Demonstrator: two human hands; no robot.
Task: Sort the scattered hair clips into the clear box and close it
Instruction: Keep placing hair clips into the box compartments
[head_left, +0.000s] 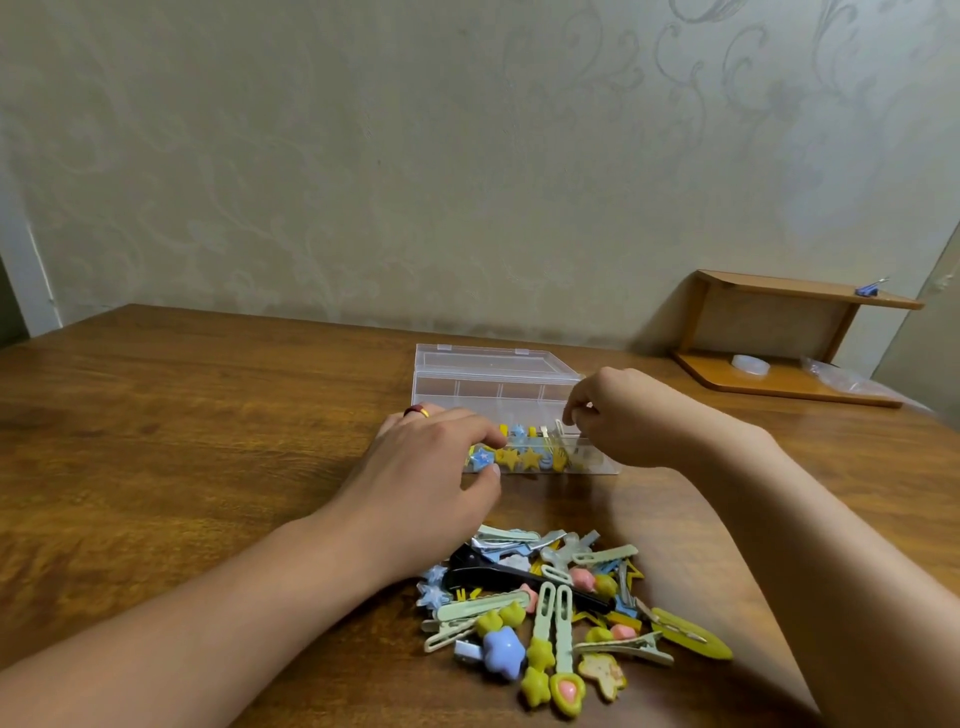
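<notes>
Nearest to the person, a loose heap of hair clips (566, 613) lies on the wooden desk (182, 415) between the two forearms: pale green alligator clips, a long black clip (514, 574), a lavender star clip (503, 652), yellow-green star clips and an olive snap clip (685, 633). Beyond the heap stands the clear box (498, 384), its lid raised upright behind it. A row of yellow and blue star clips (519, 458) already sits along the front compartments. The left hand (431, 467), with a red and gold ring (417, 412), rests at the box's left front corner, fingers curled loosely over the edge, thumb against the front wall. The right hand (623, 415) hovers over the box's right side, its fingers pinching a pale clip (561, 431) just above the compartments. Far right, by the wall, stands a small wooden shelf (789, 338) with a blue binder clip (868, 290) on top.
</notes>
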